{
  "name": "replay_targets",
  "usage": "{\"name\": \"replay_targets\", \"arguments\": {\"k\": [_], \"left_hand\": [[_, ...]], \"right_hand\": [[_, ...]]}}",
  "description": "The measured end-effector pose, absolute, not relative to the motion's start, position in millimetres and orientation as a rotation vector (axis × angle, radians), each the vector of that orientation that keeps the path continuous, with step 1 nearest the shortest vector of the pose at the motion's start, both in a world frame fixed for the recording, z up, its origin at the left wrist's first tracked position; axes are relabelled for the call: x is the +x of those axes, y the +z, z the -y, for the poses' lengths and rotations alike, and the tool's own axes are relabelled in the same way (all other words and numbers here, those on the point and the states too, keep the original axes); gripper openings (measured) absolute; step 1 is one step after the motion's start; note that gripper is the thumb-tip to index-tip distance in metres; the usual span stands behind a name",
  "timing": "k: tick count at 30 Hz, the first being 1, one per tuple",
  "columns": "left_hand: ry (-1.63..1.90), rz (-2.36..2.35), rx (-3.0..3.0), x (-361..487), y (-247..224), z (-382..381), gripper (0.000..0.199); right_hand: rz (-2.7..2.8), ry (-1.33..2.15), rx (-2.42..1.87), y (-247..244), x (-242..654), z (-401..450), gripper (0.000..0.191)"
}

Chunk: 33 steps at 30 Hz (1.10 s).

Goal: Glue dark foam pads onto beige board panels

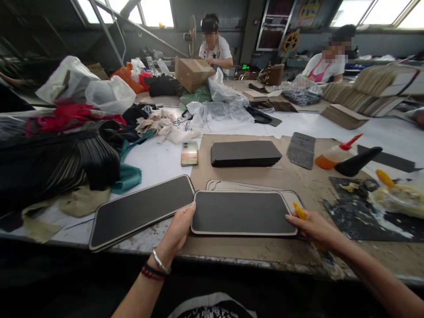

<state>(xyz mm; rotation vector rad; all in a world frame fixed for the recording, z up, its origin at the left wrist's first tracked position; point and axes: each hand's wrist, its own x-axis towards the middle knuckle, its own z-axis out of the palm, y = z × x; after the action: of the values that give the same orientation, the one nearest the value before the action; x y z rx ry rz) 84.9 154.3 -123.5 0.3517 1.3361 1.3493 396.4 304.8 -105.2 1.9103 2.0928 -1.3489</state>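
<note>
A dark rectangular panel with rounded corners and a pale rim [243, 213] lies in front of me, held at both ends. My left hand [181, 225] grips its left edge, thumb on top. At its right end, my right hand [313, 225] pinches the edge and also holds a brush with a yellow handle [300, 211], its bristle end pointing down towards the table edge. Beneath and behind the panel are several pale rounded pieces [247, 185], partly hidden. Left of my left hand rests a small stack of similar dark panels [142, 210], set at a slant.
Behind the panel sits a stack of dark rectangular sheets [245, 152]. To the right are a red-tipped bottle of orange liquid [327, 160], a black tapered object [357, 162] and a glue-smeared dark sheet [344, 207]. Black material [59, 163] is heaped left. Two people work across the table.
</note>
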Motion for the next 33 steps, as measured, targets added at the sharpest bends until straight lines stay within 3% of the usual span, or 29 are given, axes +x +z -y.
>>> {"name": "replay_targets", "arguments": {"k": [24,33], "left_hand": [[1.322,-1.341,0.380,83.4,-125.8,-153.8,0.044],[1.525,-1.448,0.423,54.5,-106.2,-136.7,0.037]], "right_hand": [[-2.204,-1.155,1.941,-99.0,392.9,-302.9,0.025],[-2.196,-1.344,1.882,-83.7,364.8,-307.7,0.048]]}}
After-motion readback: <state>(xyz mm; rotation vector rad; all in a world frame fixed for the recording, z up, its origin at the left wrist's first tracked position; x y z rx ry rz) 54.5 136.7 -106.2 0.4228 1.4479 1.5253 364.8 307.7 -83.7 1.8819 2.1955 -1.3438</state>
